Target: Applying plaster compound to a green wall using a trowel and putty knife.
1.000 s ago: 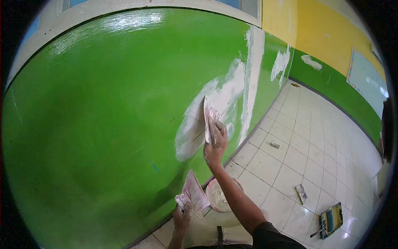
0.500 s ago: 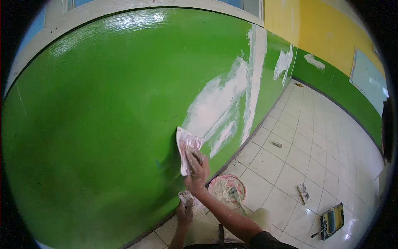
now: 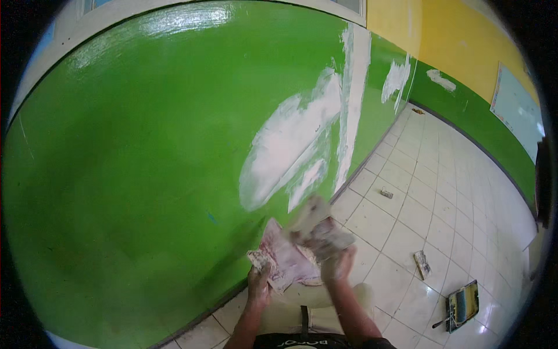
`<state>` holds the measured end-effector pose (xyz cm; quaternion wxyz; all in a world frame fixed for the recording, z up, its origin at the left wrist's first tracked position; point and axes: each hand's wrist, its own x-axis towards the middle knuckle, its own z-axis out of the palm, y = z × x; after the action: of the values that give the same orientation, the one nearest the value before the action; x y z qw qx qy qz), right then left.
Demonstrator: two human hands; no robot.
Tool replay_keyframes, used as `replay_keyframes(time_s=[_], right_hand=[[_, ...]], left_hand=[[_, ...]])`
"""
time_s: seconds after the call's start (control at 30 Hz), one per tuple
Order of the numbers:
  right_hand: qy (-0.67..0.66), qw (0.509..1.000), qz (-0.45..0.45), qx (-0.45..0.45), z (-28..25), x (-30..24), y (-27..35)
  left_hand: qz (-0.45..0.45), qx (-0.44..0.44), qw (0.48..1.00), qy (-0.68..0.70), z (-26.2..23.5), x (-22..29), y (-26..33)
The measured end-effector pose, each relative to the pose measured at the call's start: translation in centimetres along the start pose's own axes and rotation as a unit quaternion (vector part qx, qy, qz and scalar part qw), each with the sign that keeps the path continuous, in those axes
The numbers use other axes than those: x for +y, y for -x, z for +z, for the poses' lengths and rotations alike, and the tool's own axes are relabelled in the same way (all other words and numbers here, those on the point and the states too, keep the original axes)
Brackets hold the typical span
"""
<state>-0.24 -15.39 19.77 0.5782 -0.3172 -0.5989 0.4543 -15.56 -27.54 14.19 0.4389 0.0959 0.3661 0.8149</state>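
Note:
My left hand (image 3: 258,284) grips the caked handle of a broad, flat putty spreader (image 3: 289,259), its face smeared with pinkish-white filler. Just right of it, my right hand (image 3: 339,266) is closed on a second putty spreader (image 3: 317,230), smeared by motion and held close over the first. Whether the two blades touch, I cannot tell. Beyond them on the green wall (image 3: 145,163) lies a wide patch of white filler (image 3: 290,134). Most of a round tub (image 3: 314,283) is hidden behind the spreaders, with only a bit of its rim showing.
A paint tray (image 3: 463,305) with a roller rests on the tiled floor (image 3: 401,291) at the right. Two small blocks, a nearer one (image 3: 422,264) and a farther one (image 3: 386,192), lie there too. A pale board (image 3: 517,110) hangs on the far wall.
My right hand has brought its spreader off the wall, down and to the right. The spreader in my left hand has come up into view. The filler patch now reaches farther down and left.

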Motion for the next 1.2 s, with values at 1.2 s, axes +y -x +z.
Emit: replay_keyframes(time_s=[1.2], right_hand=[[-0.131,0.962,-0.188,0.148,6.8,-0.2,-33.3]], left_hand=[[-0.012,-0.035,0.993,0.114,0.4,3.7,2.1]])
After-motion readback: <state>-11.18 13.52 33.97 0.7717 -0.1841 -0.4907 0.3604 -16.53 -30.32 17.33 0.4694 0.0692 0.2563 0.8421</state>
